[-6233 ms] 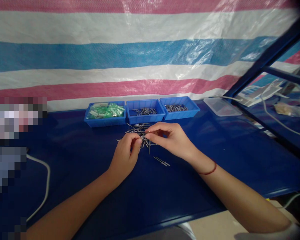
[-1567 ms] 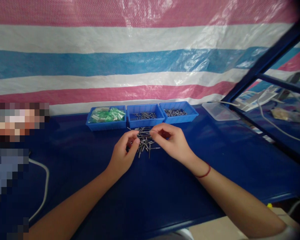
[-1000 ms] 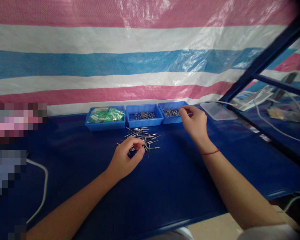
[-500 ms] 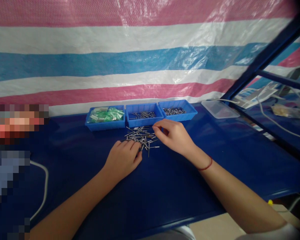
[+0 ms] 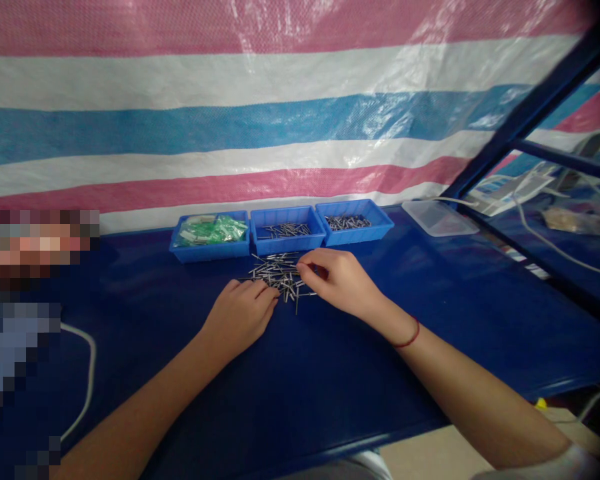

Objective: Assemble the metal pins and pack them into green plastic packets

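Observation:
A loose pile of small metal pins (image 5: 277,273) lies on the dark blue table (image 5: 330,380), just in front of three blue trays. My left hand (image 5: 240,315) rests palm down at the pile's near left edge, fingers lying on the pins. My right hand (image 5: 340,283) reaches in from the right, its fingertips pinched together on a pin at the pile's right side. A red string circles my right wrist. The left tray (image 5: 210,235) holds green plastic pieces, the middle tray (image 5: 287,230) and the right tray (image 5: 355,222) hold metal pins.
A clear plastic lid (image 5: 439,217) sits right of the trays. A dark blue frame bar (image 5: 520,113) slants up at the right, with cables and clutter behind it. A white cable (image 5: 87,373) curves at the left. A striped tarp hangs behind.
My right hand went out to the right tray and came back to the pile, where it now pinches a pin. My left hand dropped from a pinch to lie on the pins.

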Tool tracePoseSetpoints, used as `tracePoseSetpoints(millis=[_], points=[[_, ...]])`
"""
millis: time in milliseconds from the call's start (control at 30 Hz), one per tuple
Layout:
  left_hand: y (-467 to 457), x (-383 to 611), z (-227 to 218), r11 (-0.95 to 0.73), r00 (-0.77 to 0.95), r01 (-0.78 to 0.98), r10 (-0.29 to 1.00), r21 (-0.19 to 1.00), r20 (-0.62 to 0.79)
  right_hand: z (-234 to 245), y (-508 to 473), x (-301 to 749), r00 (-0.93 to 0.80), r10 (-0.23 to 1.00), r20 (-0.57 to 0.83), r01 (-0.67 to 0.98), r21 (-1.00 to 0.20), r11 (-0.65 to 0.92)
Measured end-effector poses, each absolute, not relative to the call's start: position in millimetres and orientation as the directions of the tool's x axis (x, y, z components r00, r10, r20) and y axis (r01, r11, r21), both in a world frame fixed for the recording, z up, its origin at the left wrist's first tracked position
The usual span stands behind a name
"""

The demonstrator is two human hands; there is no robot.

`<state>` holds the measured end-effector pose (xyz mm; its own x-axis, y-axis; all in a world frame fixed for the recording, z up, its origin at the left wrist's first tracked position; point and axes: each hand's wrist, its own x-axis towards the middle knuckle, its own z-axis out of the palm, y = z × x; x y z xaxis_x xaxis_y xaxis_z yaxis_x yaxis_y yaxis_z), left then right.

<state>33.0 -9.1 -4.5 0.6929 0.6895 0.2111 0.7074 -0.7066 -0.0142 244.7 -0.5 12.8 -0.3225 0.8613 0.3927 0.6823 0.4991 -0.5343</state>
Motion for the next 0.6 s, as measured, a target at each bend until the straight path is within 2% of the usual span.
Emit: tracePoseSetpoints(millis=[100,167,233,333,400,500,600], points=[[-6.7,28.4,-1.8,-0.714,0.692,0.7,0.684,0.017,0.231,12.5,0.1,244.8,-0.328,0.863,0.385,0.684,-0.533,0.498],[-5.5,26.1,-1.4,-0.703,0.658,0.704,0.7,0.101,0.278,12.1,-0.3,243.2,-0.327,0.865,0.38,0.668,-0.554,0.496],[-5.0,25.6,-2.1,-0.673,0.59,0.692,0.735,0.261,0.334,11.0,-1.8,239.3,-0.316,0.875,0.367,0.617,-0.621,0.483],[-5.6,27.7,-4.5,-0.581,0.453,0.619,0.814,0.529,0.364,7.3,-5.8,229.7,-0.281,0.908,0.31,0.463,-0.785,0.411],[-6.3,29.8,-6.3,-0.512,0.375,0.57,0.858,0.643,0.35,3.7,-8.7,223.1,-0.261,0.929,0.263,0.349,-0.871,0.345],[-7.5,32.3,-8.6,-0.447,0.312,0.527,0.893,0.722,0.325,-1.5,-11.7,216.6,-0.229,0.945,0.235,0.212,-0.935,0.284],[-9.1,33.7,-9.1,-0.432,0.304,0.507,0.899,0.746,0.315,-4.3,-12.9,214.7,-0.191,0.952,0.24,0.141,-0.953,0.269]])
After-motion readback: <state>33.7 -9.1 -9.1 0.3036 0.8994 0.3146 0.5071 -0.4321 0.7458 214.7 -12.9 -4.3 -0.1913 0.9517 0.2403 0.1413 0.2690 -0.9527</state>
